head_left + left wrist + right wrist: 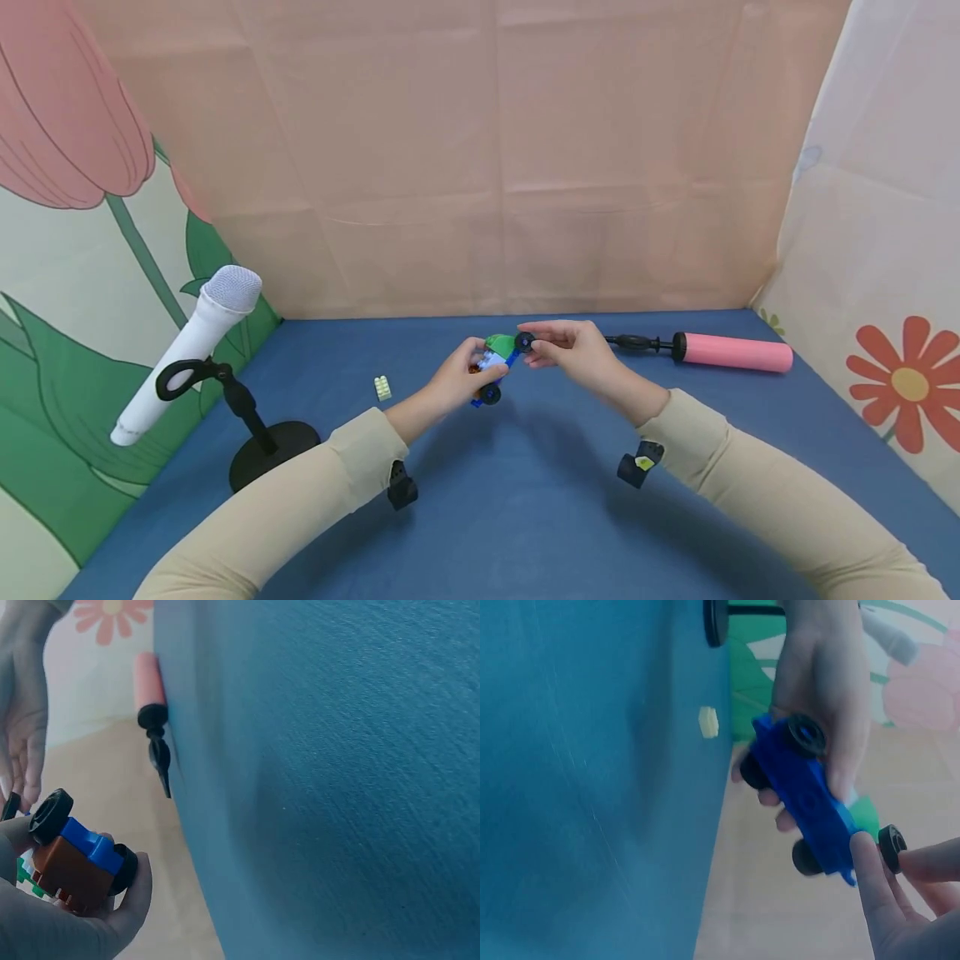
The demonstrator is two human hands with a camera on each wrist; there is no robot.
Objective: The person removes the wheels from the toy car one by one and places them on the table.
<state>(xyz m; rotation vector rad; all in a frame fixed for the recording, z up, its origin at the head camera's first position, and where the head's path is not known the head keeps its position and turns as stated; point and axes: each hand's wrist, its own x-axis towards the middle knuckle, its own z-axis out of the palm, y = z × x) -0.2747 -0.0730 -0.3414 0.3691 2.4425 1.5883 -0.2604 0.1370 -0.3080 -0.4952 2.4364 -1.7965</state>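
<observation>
A toy car (495,360) of building blocks, with a blue chassis (802,799), a green part on top, a brown block (73,874) at one end and black wheels, is held above the table. My left hand (455,379) grips its body between thumb and fingers. With my right hand (573,354) I pinch a black wheel (892,847) at the car's other end. Whether that wheel sits fully on its axle cannot be told. One right finger touches the blue chassis in the right wrist view.
A pale yellow block (382,387) lies on the blue table to the left. A white microphone (191,346) leans in a black stand (273,454) at far left. A pink hand pump (735,352) with a black handle lies at the back right. Printed cloth walls surround the table.
</observation>
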